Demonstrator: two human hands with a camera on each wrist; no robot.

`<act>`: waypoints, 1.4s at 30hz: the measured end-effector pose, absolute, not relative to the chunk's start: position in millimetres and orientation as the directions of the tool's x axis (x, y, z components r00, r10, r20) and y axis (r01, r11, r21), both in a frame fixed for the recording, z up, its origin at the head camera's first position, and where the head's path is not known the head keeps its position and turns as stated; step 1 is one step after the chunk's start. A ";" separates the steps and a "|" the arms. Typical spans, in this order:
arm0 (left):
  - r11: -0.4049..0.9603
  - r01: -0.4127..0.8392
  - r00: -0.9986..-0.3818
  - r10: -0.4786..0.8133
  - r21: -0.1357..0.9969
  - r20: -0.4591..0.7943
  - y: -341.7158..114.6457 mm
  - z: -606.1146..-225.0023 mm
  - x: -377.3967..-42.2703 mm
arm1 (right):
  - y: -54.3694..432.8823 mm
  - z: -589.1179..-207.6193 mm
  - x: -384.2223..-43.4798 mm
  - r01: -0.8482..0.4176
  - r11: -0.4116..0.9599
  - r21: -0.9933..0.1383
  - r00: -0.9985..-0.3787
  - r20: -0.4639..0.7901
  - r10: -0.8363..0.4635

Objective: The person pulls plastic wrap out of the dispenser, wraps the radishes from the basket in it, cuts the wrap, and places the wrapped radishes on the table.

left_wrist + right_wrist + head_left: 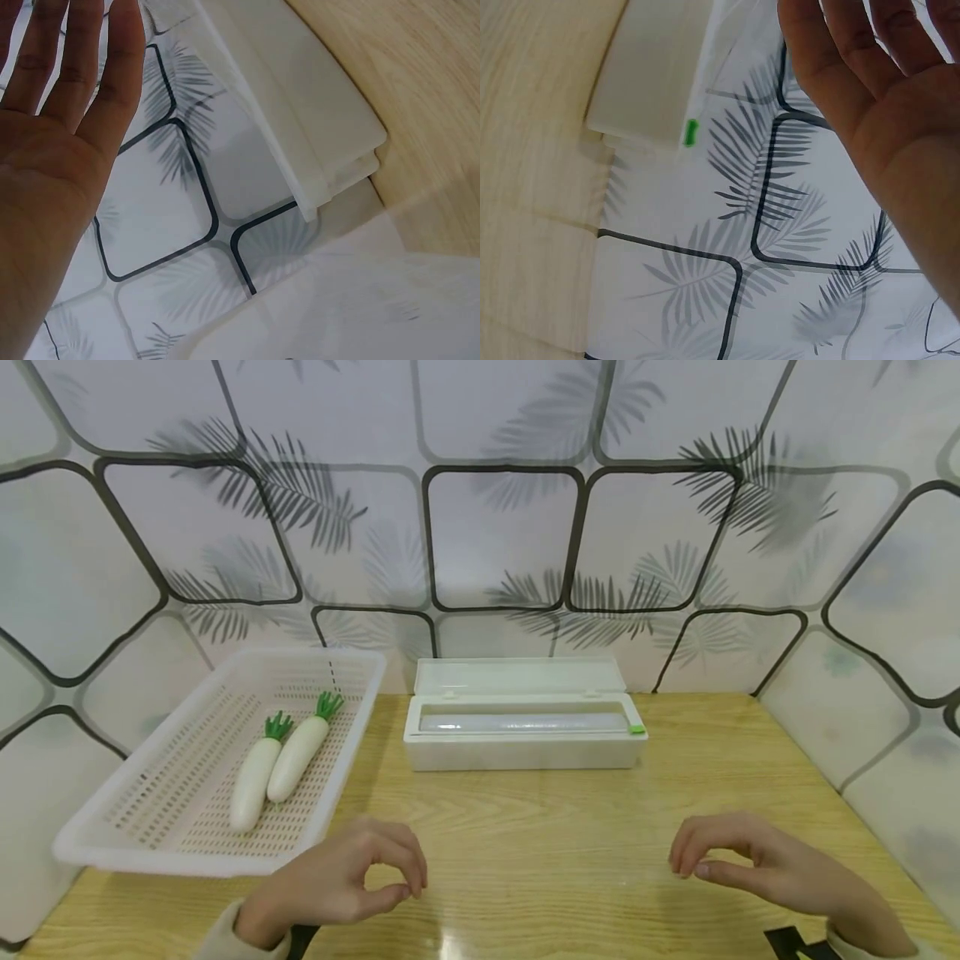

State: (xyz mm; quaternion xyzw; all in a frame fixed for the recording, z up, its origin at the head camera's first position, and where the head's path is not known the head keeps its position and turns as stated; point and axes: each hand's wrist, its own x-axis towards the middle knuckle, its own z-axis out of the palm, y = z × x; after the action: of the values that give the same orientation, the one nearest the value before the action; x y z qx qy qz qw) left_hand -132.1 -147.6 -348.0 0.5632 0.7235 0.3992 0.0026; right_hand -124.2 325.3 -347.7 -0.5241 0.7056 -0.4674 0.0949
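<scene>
My left hand [348, 872] hovers over the near part of the table, close to the basket's front right corner, its fingers loosely bent around nothing. On the right side, my right hand [765, 860] is held in the air in a similar relaxed curl, also holding nothing. Two white radishes with green tops, a left one [253, 785] and a right one [297, 760], lie side by side in a white perforated basket [176, 860]. At the back stands a white cling film box [525, 753] with its lid [517, 675] raised. A clear roll [525, 722] lies inside it.
A wooden table [540, 835] lies under everything. Patterned covering with leaves and dark outlines forms the back wall [502, 539] and both sides. A small green tab [637, 729] sits at the box's right end.
</scene>
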 end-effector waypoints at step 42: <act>0.426 0.789 -0.520 0.847 0.443 0.111 -136.3 -401.8 -129.6 | 313.9 -422.7 -141.8 -0.618 0.197 -0.761 -0.493 0.180 -0.851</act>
State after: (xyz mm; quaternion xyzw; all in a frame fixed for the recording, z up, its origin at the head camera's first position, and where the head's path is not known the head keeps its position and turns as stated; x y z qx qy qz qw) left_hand -129.6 -136.3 -401.8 0.4858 0.8419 0.2260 0.0647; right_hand -141.8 313.9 -422.7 -0.4829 0.7604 -0.4103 0.1422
